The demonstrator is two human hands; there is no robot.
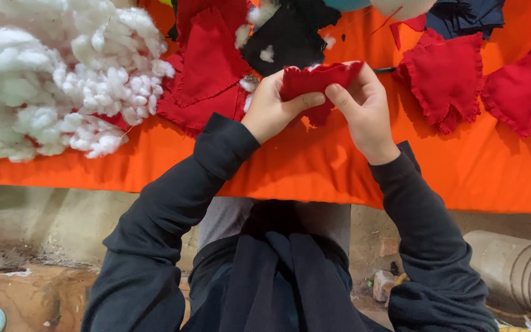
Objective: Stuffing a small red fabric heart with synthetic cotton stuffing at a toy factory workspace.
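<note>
Both of my hands grip one small red felt piece (pixel 314 79) above the orange cloth (pixel 278 166) that covers the table. My left hand (pixel 275 107) pinches its left side with thumb on top. My right hand (pixel 364 107) holds its right side, fingers curled over the upper edge. Part of the piece is hidden behind my fingers.
A big heap of white stuffing (pixel 50 74) lies at the left. Flat red felt pieces (pixel 207 67) sit beside it, stuffed red shapes (pixel 447 80) at the right, and black fabric (pixel 287 37) at the back. A ribbed plastic container (pixel 517 270) lies on the floor.
</note>
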